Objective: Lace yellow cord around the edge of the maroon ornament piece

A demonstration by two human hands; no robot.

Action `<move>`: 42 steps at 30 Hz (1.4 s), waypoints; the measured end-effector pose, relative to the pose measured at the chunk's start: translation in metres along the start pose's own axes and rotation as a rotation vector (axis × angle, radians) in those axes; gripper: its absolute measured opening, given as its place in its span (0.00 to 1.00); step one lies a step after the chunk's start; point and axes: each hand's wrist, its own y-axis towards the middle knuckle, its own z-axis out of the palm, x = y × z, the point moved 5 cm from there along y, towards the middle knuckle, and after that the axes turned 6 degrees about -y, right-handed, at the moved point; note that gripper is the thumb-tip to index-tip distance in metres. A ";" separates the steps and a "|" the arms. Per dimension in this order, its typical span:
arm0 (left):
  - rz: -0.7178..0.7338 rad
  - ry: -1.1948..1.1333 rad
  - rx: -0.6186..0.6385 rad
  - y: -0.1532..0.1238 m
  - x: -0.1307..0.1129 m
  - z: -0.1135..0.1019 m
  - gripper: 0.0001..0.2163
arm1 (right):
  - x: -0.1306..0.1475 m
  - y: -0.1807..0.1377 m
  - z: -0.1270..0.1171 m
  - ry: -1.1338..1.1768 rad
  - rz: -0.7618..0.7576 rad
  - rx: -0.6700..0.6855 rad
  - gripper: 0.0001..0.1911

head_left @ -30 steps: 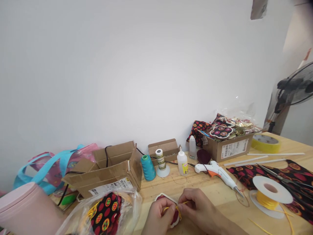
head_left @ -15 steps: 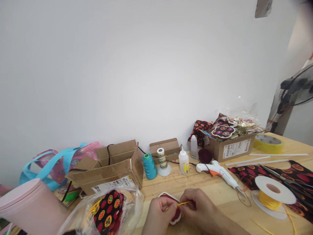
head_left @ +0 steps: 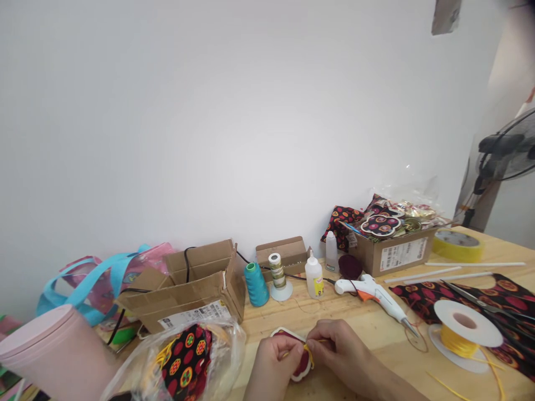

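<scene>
At the desk (head_left: pixel 368 328), the left hand (head_left: pixel 271 365) pinches cord (head_left: pixel 310 356) against the patch (head_left: pixel 303 365), probably steadying it; the right hand (head_left: pixel 343 353) pinches cord too.

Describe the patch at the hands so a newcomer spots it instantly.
On the wooden table, find the left hand and right hand at the near side, pinching yellow cord. The patch shows between them, partly covered. It is maroon inside a pale rim, unlike the black, circle-patterned patch atop the overfilled cardboard box.
</scene>
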 end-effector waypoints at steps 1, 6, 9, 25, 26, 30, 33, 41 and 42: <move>0.006 0.009 -0.001 0.000 0.000 0.000 0.15 | -0.002 0.000 0.001 0.005 0.015 -0.002 0.11; 0.034 0.023 -0.018 0.001 0.003 0.000 0.16 | -0.010 0.000 0.006 0.061 0.066 0.002 0.12; 0.040 0.033 0.012 0.001 0.003 0.000 0.15 | -0.009 0.000 0.005 0.083 0.074 -0.008 0.12; 0.015 -0.045 -0.043 0.001 0.002 -0.003 0.13 | -0.007 0.000 0.003 0.076 0.075 -0.020 0.13; 0.013 -0.050 -0.043 0.002 0.002 -0.003 0.12 | -0.006 0.000 0.002 0.072 0.072 -0.016 0.13; 0.032 -0.060 -0.042 0.003 0.003 -0.002 0.11 | -0.005 -0.001 0.003 0.031 0.058 -0.017 0.13; 0.034 -0.053 -0.058 0.003 0.003 -0.002 0.11 | -0.006 -0.001 0.003 0.014 0.051 -0.032 0.12; -0.004 -0.086 -0.047 0.002 0.002 -0.002 0.14 | -0.007 0.001 0.002 0.096 0.085 -0.035 0.13; -0.001 -0.084 -0.046 0.001 0.001 -0.002 0.15 | -0.007 0.001 0.002 0.101 0.085 -0.037 0.13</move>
